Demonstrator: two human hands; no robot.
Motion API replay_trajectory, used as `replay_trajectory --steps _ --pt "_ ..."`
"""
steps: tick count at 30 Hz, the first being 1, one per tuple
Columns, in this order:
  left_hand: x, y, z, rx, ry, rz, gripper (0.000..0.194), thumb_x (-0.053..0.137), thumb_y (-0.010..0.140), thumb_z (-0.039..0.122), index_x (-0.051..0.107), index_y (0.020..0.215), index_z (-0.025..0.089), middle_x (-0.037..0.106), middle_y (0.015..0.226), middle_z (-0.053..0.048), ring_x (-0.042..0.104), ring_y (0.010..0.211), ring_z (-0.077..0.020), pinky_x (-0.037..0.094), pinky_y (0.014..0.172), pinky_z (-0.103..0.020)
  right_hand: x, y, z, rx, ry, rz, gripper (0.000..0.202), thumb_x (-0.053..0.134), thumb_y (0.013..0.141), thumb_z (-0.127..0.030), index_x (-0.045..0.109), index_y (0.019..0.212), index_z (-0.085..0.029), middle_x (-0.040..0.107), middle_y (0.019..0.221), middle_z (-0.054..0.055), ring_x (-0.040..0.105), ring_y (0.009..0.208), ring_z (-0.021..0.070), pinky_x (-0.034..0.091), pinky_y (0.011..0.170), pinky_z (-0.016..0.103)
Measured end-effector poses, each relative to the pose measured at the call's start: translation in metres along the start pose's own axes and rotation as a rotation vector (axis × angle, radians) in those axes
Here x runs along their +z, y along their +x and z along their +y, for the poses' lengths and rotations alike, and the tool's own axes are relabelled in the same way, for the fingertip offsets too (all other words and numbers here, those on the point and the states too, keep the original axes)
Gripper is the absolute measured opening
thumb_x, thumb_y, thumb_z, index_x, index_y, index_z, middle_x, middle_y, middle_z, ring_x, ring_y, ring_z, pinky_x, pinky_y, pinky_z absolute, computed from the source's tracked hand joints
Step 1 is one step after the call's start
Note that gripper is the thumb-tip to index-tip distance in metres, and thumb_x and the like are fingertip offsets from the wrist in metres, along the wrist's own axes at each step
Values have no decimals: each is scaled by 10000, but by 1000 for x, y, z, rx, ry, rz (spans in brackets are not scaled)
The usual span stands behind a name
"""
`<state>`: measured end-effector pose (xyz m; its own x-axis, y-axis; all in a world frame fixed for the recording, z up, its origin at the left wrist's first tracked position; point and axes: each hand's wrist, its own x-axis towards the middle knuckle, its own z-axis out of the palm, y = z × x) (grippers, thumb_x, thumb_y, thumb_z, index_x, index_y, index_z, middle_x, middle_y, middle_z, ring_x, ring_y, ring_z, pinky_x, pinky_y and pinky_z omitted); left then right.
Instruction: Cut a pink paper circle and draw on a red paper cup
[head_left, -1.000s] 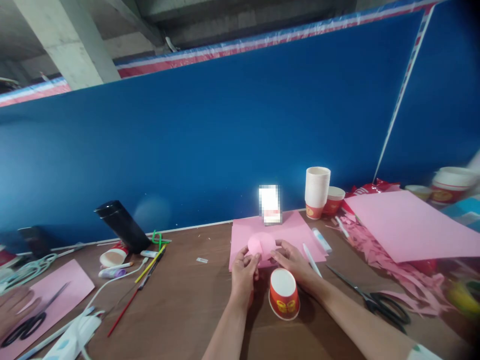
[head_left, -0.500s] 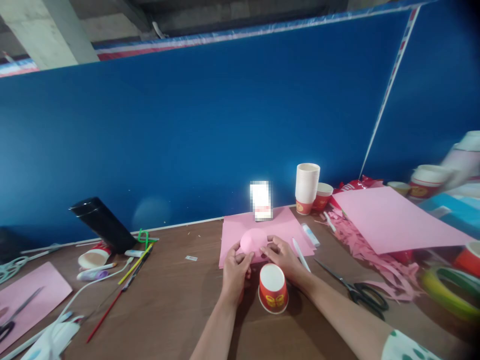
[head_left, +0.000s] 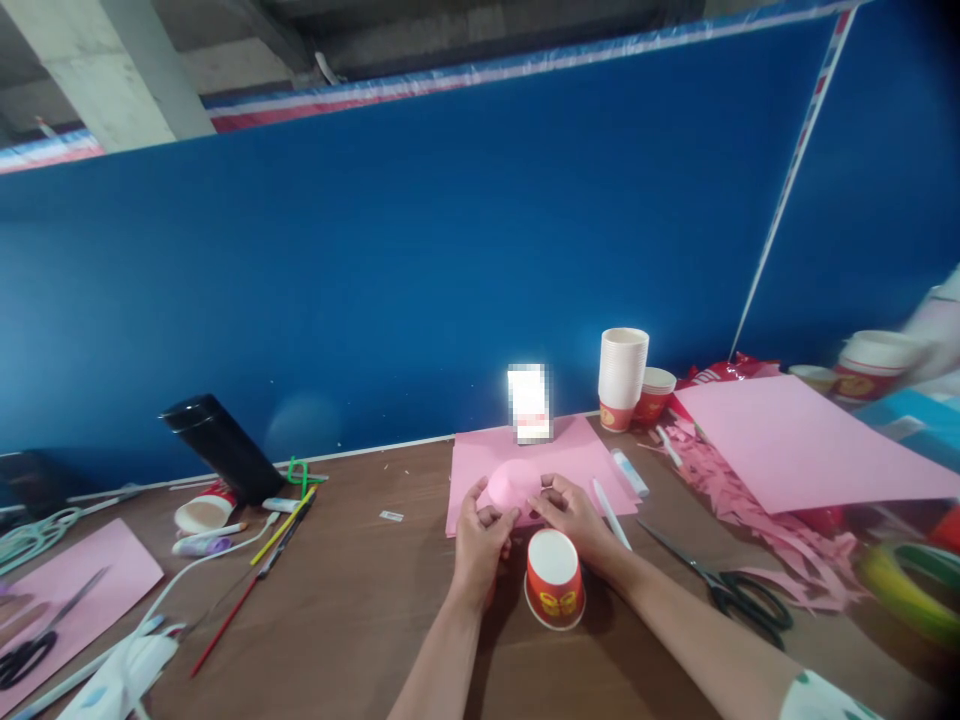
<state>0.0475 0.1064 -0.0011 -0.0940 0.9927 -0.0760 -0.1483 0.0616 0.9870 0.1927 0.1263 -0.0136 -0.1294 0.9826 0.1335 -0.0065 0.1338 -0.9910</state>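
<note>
Between my two hands is a rounded piece of pink paper [head_left: 511, 484], held up over the pink sheets on the table. My left hand [head_left: 480, 535] pinches its left and lower edge with thumb and fingers. At its right edge, my right hand [head_left: 566, 515] grips with thumb and fingertips. Just below my hands, a red paper cup [head_left: 555, 590] stands upside down, its white base up and a yellow pattern on its side. The pink sheets [head_left: 469, 465] lie flat behind the hands, with a white pen [head_left: 611, 512] and a glue stick [head_left: 630, 473] at their right side.
Black scissors [head_left: 739, 600] lie right of my right arm, near pink paper scraps [head_left: 720, 480] and a tape roll [head_left: 919, 590]. Stacked paper cups [head_left: 622, 380] stand by the blue partition [head_left: 420, 250]. Left are a black bottle [head_left: 221, 450], brushes [head_left: 229, 625] and another person's hand [head_left: 19, 615].
The whole view has shifted slightly, so things sit a little further right. Both hands keep hold of the pink paper. A hand has come into view at the far left edge.
</note>
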Motion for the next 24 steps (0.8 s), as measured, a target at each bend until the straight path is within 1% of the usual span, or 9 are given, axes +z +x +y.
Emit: replay_trajectory --steps 7,13,18,21,24 --pt "0 2 -6 40 -15 -26 758 719 641 344 349 1279 167 532 585 63 386 365 -30 278 348 -149 2 -2 -6 33 4 1 350 661 704 -358 535 972 -171 645 678 14 612 632 173 473 588 288" --pt "0 2 -8 41 8 -18 749 716 642 328 340 1272 178 612 705 5 394 365 -27 283 344 -157 4 -1 -5 42 27 -18 362 687 678 -327 520 961 -175 652 689 15 626 641 184 498 620 314" --pt "0 1 -7 37 6 -25 782 728 624 356 346 1282 175 560 614 44 395 371 -35 289 355 -156 3 -1 -1 22 44 -30 379 663 713 -316 478 1014 -182 656 727 16 633 655 180 500 611 308" --pt "0 -1 -5 34 -14 -29 739 682 671 416 353 1286 173 506 554 67 378 375 -37 268 355 -150 2 -1 0 23 19 4 394 655 721 -309 448 1032 -184 645 693 6 629 640 180 487 569 292" --pt "0 -2 -4 36 -4 7 699 621 710 488 374 1282 173 470 499 75 385 377 -49 254 355 -147 1 -2 -2 23 32 24 406 646 733 -310 416 1045 -187 649 700 4 633 644 179 485 573 295"
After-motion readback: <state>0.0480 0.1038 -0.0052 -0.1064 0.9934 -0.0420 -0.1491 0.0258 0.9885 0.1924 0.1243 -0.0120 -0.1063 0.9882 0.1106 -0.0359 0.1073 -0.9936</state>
